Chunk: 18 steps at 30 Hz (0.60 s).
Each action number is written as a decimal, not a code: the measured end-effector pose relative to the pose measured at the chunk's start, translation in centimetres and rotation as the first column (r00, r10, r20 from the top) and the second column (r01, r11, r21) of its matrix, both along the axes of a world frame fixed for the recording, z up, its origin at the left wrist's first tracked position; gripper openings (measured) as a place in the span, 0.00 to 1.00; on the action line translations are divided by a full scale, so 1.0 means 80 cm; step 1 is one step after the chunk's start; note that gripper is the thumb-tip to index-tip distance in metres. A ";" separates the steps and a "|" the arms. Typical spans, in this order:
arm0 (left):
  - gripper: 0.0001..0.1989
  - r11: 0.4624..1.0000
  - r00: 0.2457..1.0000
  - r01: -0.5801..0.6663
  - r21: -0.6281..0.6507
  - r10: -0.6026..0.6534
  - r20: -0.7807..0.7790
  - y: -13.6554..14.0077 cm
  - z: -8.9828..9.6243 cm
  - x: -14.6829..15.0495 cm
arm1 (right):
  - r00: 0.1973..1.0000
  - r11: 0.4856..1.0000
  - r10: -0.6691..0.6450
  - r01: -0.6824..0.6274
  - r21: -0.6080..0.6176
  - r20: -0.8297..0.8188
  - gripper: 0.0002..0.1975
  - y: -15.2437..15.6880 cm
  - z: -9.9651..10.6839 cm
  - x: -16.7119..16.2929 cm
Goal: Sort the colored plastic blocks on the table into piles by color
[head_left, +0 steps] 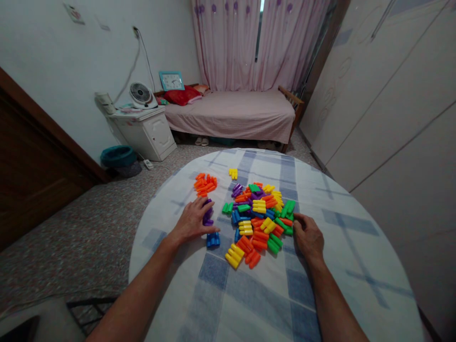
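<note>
Blocks of purple (208, 219) lie beneath the left grip (194, 220), its thumb and fingers spread apart over them. Blue blocks (213, 240) sit just nearer than its thumb; an orange cluster (210, 187) lies beyond its fingertips. The right grip (309, 238) curls at the edge of the mixed pile (259, 236), by green blocks (289, 207); from where I stand, I can't tell whether it's clamped on any. They look light, stiff, a bit slippery, hardly fragile; I'd pinch them across opposite sides.
</note>
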<state>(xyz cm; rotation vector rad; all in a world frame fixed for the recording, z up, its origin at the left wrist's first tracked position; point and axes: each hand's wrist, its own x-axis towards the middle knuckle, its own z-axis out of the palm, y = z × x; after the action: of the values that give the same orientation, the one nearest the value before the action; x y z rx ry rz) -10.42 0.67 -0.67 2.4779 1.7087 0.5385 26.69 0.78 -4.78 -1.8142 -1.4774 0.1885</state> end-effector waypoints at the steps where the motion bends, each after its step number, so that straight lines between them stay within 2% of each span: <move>1: 0.43 1.000 1.000 0.003 -0.002 -0.003 -0.006 -0.006 0.001 -0.002 | 1.000 1.000 0.000 0.000 0.002 0.001 0.18 0.000 -0.001 0.000; 7: 0.48 0.998 0.999 0.029 -0.048 -0.030 -0.026 -0.037 0.003 -0.003 | 1.000 1.000 -0.007 0.007 -0.019 0.000 0.19 0.002 -0.004 0.002; 10: 0.47 1.000 1.000 -0.021 -0.013 0.021 -0.020 -0.045 -0.001 0.001 | 1.000 1.000 -0.012 0.012 -0.026 -0.001 0.19 0.002 -0.003 0.002; 12: 0.42 0.996 0.998 -0.065 0.054 0.064 0.012 -0.048 -0.002 0.001 | 1.000 1.000 -0.012 0.012 -0.026 -0.004 0.19 0.001 -0.002 0.001; 14: 0.34 0.992 0.997 -0.060 0.113 0.055 0.044 -0.053 0.000 0.002 | 1.000 1.000 -0.013 0.013 -0.019 -0.007 0.19 0.000 -0.001 0.000; 18: 0.23 0.994 0.995 0.075 0.083 -0.080 0.054 -0.070 0.006 0.013 | 1.000 1.000 -0.013 0.013 -0.006 -0.004 0.19 0.001 -0.003 0.002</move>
<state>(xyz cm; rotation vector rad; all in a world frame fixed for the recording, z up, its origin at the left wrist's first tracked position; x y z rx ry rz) -9.39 -4.94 -0.21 2.5449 1.5936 0.6769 26.82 0.85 -5.03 -1.8272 -1.4629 0.1904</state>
